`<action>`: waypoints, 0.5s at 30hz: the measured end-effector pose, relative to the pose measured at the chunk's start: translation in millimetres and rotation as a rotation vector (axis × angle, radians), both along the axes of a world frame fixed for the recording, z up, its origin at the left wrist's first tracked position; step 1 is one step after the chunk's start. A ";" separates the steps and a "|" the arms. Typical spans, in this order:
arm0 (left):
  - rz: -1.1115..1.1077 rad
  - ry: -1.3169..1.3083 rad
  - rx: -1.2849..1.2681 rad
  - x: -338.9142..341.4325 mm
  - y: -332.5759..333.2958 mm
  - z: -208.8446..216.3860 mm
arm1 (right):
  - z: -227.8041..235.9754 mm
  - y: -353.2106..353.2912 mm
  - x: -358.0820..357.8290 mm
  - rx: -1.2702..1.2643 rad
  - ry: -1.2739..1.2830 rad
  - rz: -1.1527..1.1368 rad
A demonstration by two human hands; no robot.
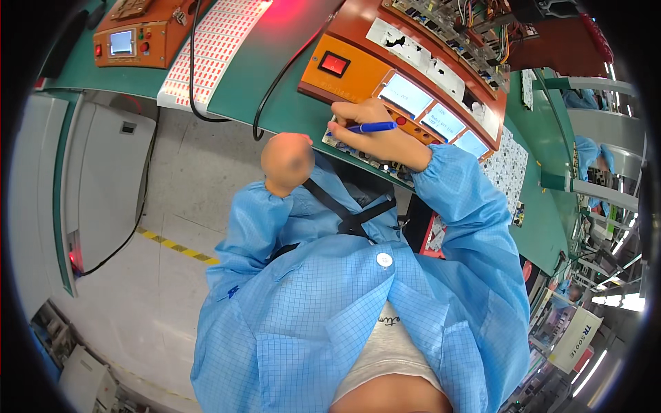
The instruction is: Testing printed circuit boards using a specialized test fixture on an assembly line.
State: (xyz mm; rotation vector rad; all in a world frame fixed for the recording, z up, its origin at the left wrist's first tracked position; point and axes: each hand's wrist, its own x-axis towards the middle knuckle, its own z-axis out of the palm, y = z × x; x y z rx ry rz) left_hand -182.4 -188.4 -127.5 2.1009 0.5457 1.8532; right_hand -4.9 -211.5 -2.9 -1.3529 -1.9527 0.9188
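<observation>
Head view shows the right hand (368,127) closed around a blue pen (372,126), fingers wrapped narrow about the barrel, the pen lying nearly level with its tip pointing toward the person's right. The hand rests at the near edge of the green workbench (275,82), over a small circuit board (358,153) that lies along that edge, just in front of the orange test console (351,72) with its red switch (334,64) and row of pale blue display screens (441,120). The left hand (288,162) is blurred and drawn into a loose fist off the bench edge, holding nothing that can be made out; how its fingers lie cannot be told exactly. The step in hand looks like marking or noting something at the board. To do it well, I would judge that the heel of the right hand should stay planted on the bench so the pen tip comes down steady, the stroke kept light so the tip does not skid onto the board's small parts, and the free hand brought up to steady the board at its edge if it shifts. The black cable (275,82) curving across the bench lies near but apart from the hand. A sheet of red and white labels (206,48) and a second orange box (134,38) sit well apart to the left.
</observation>
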 end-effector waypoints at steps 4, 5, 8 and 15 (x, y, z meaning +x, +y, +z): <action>-0.007 0.014 0.006 -0.2 -0.5 -1.1 | 0.6 -4.0 5.8 0.019 0.032 -0.014; -0.009 0.013 0.011 -0.7 0.1 -1.2 | 2.3 -5.3 9.8 -0.018 0.104 -0.048; -0.015 0.016 0.008 -1.7 -0.3 -2.0 | 15.8 -16.8 24.4 -0.019 0.096 -0.114; 0.004 0.066 0.017 -1.5 -0.4 -6.7 | 13.1 -49.5 42.4 -0.065 0.040 -0.145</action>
